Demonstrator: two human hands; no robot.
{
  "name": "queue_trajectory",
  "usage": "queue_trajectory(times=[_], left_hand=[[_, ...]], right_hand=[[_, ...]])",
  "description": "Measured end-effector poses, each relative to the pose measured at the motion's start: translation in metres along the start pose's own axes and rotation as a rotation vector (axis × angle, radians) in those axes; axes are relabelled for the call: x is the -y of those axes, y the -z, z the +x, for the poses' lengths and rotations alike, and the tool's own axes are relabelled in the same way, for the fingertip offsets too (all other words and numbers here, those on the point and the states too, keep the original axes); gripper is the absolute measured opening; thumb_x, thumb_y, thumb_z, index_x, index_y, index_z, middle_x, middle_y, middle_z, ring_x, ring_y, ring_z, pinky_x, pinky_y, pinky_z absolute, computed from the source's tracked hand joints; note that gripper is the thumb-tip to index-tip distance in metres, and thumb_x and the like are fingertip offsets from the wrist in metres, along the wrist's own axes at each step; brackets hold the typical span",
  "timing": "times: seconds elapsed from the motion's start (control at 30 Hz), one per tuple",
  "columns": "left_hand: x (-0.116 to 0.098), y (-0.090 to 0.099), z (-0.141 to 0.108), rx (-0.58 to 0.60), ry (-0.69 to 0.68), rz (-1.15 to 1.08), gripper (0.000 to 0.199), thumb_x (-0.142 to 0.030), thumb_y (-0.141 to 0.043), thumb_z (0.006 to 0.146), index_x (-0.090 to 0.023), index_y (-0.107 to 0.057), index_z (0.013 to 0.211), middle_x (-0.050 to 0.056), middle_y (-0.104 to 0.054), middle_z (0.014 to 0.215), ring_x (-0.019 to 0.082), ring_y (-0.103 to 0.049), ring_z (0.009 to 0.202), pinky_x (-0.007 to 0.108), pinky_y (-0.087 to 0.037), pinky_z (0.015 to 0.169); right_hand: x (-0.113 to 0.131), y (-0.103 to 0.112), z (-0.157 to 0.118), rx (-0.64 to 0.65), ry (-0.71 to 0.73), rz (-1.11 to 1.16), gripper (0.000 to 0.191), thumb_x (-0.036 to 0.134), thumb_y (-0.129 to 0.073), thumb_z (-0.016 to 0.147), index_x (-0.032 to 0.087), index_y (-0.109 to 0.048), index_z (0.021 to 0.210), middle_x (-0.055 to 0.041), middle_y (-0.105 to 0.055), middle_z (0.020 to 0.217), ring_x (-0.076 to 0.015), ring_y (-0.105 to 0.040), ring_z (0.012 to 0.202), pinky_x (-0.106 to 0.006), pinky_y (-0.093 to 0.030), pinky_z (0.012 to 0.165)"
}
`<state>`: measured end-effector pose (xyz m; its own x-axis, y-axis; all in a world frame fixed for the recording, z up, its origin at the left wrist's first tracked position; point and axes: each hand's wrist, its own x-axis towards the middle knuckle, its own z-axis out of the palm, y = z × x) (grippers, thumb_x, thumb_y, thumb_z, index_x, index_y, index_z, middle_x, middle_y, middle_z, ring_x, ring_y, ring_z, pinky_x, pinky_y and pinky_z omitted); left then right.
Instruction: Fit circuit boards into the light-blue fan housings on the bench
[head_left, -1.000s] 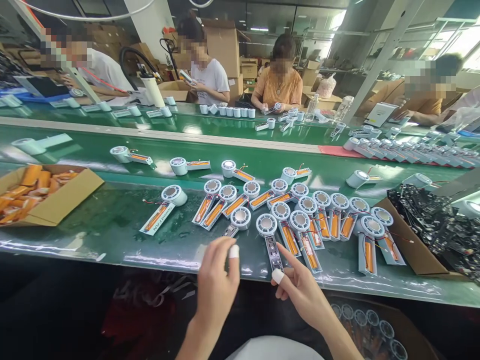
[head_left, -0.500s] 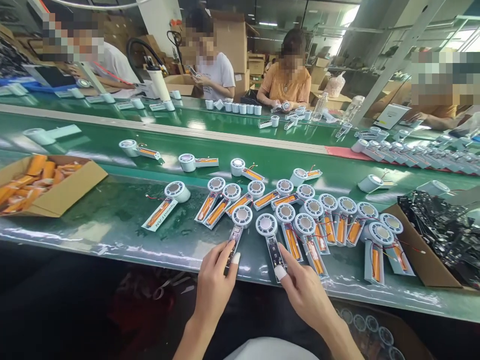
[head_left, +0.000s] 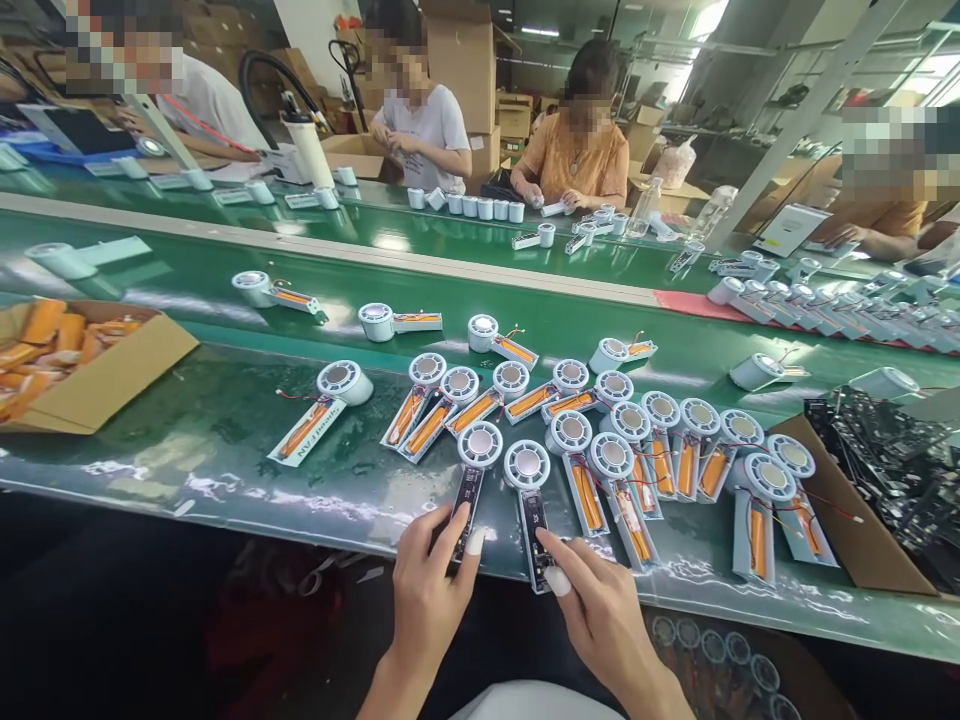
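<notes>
My left hand (head_left: 431, 575) grips the handle of a small pale-blue handheld fan (head_left: 480, 446) between thumb and fingers. A black circuit board (head_left: 469, 492) lies in that handle. Beside it, my right hand (head_left: 596, 590) is closed about the lower handle of a second handheld fan (head_left: 527, 466), with a fingertip on its black circuit board (head_left: 535, 520) and the thumb at the handle's end. Both fans rest round head away from me at the bench's front edge. Right of them, a fan with an open handle (head_left: 585, 492) shows an orange battery and thin wires.
Several open fans (head_left: 459, 386) cluster behind my hands, and one (head_left: 341, 384) lies apart on the left. An orange-battery box (head_left: 120, 375) stands left, a circuit-board box (head_left: 855, 515) right. More fans sit on the green conveyor belt (head_left: 330, 265). Co-workers sit across it.
My right forefinger has moved onto the circuit board of its fan. The fan under my right hand sits slightly nearer me. Across the belt, the white-shirted co-worker's hands have changed position.
</notes>
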<state>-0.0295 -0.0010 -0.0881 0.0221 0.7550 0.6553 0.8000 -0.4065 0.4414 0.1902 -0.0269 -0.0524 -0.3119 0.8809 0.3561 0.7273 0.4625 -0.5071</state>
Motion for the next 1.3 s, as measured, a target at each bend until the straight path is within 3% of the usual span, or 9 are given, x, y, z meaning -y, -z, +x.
queue_trajectory(times=[0.27, 0.47, 0.63, 0.8, 1.3], left_hand=[[0.002, -0.002, 0.003, -0.008, -0.063, 0.033, 0.031, -0.014, -0.062, 0.094, -0.018, -0.06, 0.125, 0.012, -0.066, 0.107, 0.026, -0.067, 0.096, 0.04, -0.055, 0.085], [0.001, -0.005, 0.002, -0.012, -0.066, 0.043, 0.029, -0.014, -0.063, 0.094, -0.016, -0.061, 0.123, 0.014, -0.065, 0.108, 0.027, -0.066, 0.097, 0.041, -0.055, 0.085], [0.003, -0.006, -0.001, -0.015, -0.067, 0.044, 0.033, -0.013, -0.064, 0.094, -0.016, -0.059, 0.127, 0.014, -0.065, 0.11, 0.027, -0.065, 0.099, 0.041, -0.054, 0.085], [0.005, -0.007, -0.002, -0.011, -0.074, 0.055, 0.035, -0.013, -0.063, 0.094, -0.016, -0.058, 0.129, 0.015, -0.066, 0.111, 0.028, -0.065, 0.1, 0.042, -0.054, 0.086], [0.0, -0.01, -0.002, -0.071, -0.11, 0.127, 0.034, -0.008, -0.061, 0.092, -0.017, -0.059, 0.125, 0.014, -0.069, 0.108, 0.029, -0.066, 0.098, 0.044, -0.054, 0.086]], right_hand=[[-0.005, 0.002, -0.003, -0.048, 0.025, 0.123, 0.046, 0.034, -0.033, 0.107, 0.019, -0.041, 0.149, -0.0055, -0.067, 0.088, -0.0177, -0.065, 0.069, -0.027, -0.048, 0.057], [-0.01, -0.004, -0.007, -0.079, 0.15, 0.0, 0.04, 0.035, -0.038, 0.106, 0.016, -0.054, 0.137, -0.0067, -0.066, 0.086, -0.0174, -0.063, 0.065, -0.028, -0.046, 0.055], [-0.01, -0.007, -0.006, -0.085, 0.185, -0.081, 0.039, 0.034, -0.039, 0.106, 0.015, -0.055, 0.136, -0.0072, -0.067, 0.085, -0.0171, -0.063, 0.066, -0.028, -0.045, 0.056], [-0.007, -0.006, -0.003, -0.062, 0.141, -0.096, 0.047, 0.04, -0.037, 0.106, 0.014, -0.05, 0.144, -0.0077, -0.067, 0.088, -0.0169, -0.063, 0.067, -0.028, -0.044, 0.055], [-0.003, -0.011, -0.003, -0.125, 0.117, -0.176, 0.042, 0.04, -0.042, 0.105, 0.017, -0.059, 0.134, -0.0025, -0.063, 0.078, -0.0143, -0.059, 0.056, -0.026, -0.042, 0.051]])
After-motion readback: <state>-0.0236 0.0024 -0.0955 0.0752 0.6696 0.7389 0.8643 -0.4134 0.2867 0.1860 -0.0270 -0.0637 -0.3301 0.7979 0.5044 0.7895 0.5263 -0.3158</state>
